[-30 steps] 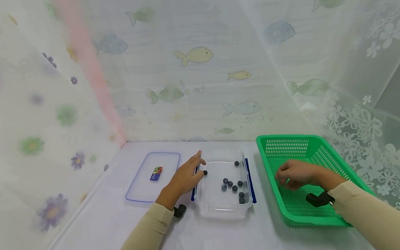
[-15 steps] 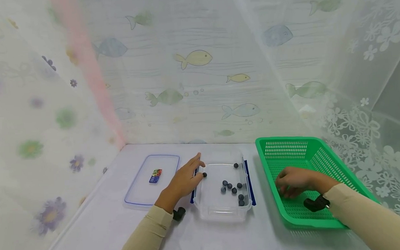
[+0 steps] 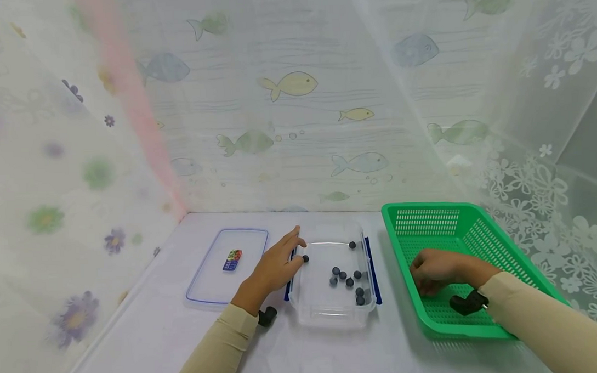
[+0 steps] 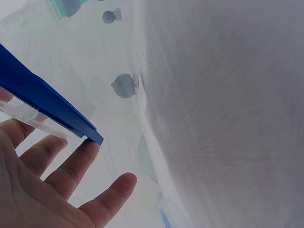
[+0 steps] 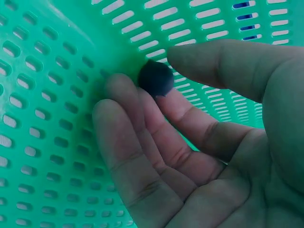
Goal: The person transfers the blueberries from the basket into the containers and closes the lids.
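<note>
In the head view my left hand (image 3: pixel 276 266) rests at the left side of a clear plastic container (image 3: pixel 328 317), fingers fairly straight. A fingertip touches the container's blue side clip (image 4: pixel 52 99) in the left wrist view. Several blueberries (image 3: pixel 349 282) lie inside the container, one of them close to the left thumb. My right hand (image 3: pixel 437 272) reaches down into a green basket (image 3: pixel 486 329), near its left wall. The right wrist view shows a blueberry (image 5: pixel 156 78) held between that hand's thumb and index finger, the other fingers curled beneath.
A clear lid (image 3: pixel 210 288) with a blue seal and a printed label (image 3: pixel 232 260) lies left of the container. The white-covered table (image 3: pixel 329 361) meets a fish-print curtain (image 3: pixel 296 126) at the back. A floral curtain (image 3: pixel 73 244) hangs at left.
My right hand has sunk lower into the basket, its fingers going down toward the left wall. The left hand, container and lid stay in place.
</note>
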Available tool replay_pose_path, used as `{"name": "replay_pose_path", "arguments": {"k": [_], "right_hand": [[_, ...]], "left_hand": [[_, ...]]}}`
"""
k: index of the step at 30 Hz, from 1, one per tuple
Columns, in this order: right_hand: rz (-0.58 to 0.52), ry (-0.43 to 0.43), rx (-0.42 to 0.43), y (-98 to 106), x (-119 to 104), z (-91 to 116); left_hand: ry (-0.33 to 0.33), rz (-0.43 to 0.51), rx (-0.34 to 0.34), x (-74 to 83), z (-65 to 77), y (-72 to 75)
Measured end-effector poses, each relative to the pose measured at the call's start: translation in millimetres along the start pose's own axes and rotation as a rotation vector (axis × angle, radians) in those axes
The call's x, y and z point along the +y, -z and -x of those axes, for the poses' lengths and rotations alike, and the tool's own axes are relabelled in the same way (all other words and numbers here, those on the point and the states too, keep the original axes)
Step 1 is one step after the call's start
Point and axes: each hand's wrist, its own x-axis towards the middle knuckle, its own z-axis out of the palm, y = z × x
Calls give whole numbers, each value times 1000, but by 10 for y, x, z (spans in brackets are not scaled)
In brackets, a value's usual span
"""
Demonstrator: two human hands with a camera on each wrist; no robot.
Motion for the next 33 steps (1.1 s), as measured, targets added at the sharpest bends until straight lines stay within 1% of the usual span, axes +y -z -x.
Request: {"name": "replay_pose_path", "arguments": {"k": [5,8,13,15,19,22,25,29,33], "right_hand": [[5,12,-10,-1,-28,11],[-15,14,-25,1,-37,20],[-54,42,-42,32,-43,18],[-67,54,-37,55,-56,18],[-85,47,-7,128,-91,38],[-76,30,25,199,-143,72],[-57,41,40,266,-234,129],[-55,61,35,343,-360,208],[-58,71,29,391,-457,232]], "left_hand": [[-2,3,-1,2,-1,2],[-4,-2,1,9,-1,4],[-4,-6,5,9,-1,-1],[-4,-5,7,7,-2,-3],[-6,-4,13,6,-2,-4],[-2,-7,12,14,-1,-1],[2,-11,13,24,-1,1],[4,-10,11,28,1,2],[5,-3,11,20,4,3]]}}
